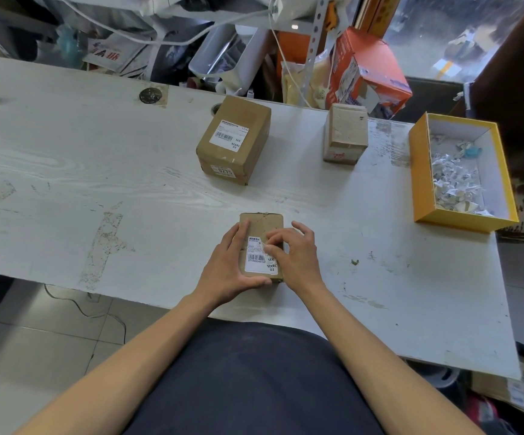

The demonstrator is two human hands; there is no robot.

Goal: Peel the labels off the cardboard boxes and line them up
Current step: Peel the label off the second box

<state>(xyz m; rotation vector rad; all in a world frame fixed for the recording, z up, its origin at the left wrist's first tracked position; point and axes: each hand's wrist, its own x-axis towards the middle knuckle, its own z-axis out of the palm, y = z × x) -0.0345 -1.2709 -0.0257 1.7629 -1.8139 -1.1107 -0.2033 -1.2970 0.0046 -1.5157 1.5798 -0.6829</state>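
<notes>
The right hand (295,255) has its fingertips (270,243) bunched narrow on the upper right corner of the white label (259,257), where a small piece of the label edge appears lifted; whether that piece is actually pinched between the fingertips cannot be told at this size. The left hand (232,265) lies open against the left side of the small cardboard box (262,227), fingers extended along its top edge and thumb wrapped across its near end, steadying it flat on the white table (97,171). The label covers the near half of the box top, directly beneath both hands, and carries a barcode and printed characters. The box rests near the front edge of the table. Beyond the fingertips, further from the person and well apart from the held box, a larger cardboard box (234,139) stands with a white label on its top face and a second small sticker on its near face. To the right of that one, a third box (345,133) stands upright with a bare, torn-looking top surface. Far right of the right hand, near the table's right edge, an open yellow tray (417,171) holds a heap of crumpled white paper scraps (455,183).
</notes>
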